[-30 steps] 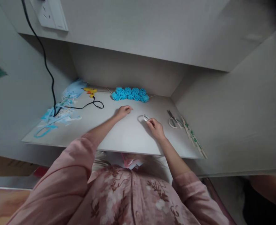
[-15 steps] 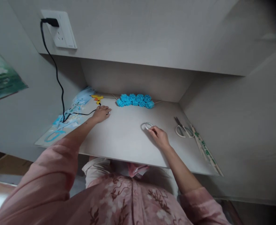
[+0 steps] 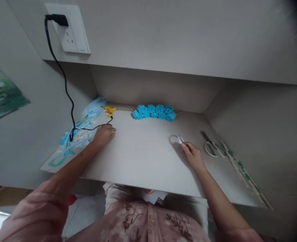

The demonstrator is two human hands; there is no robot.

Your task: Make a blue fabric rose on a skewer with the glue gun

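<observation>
My left hand (image 3: 103, 134) lies palm down on the desk (image 3: 143, 158), over the black cord (image 3: 62, 77) of a yellow glue gun (image 3: 110, 109). Whether its fingers grip the cord is not visible. My right hand (image 3: 192, 154) pinches the end of a small white loop (image 3: 175, 138) that rests on the desk, right of centre. A row of blue paper roses (image 3: 154, 111) lies along the back wall, beyond and between both hands.
Blue paper scraps (image 3: 75, 136) are piled at the desk's left edge. White-handled scissors (image 3: 212, 146) and a long patterned stick (image 3: 244, 169) lie to the right. The cord runs up to a wall socket (image 3: 74, 30). Walls close in the back and both sides.
My left hand has moved left from the desk's middle to the cord beside the blue scraps. The right hand has stayed on the white loop. The view has tilted up.
</observation>
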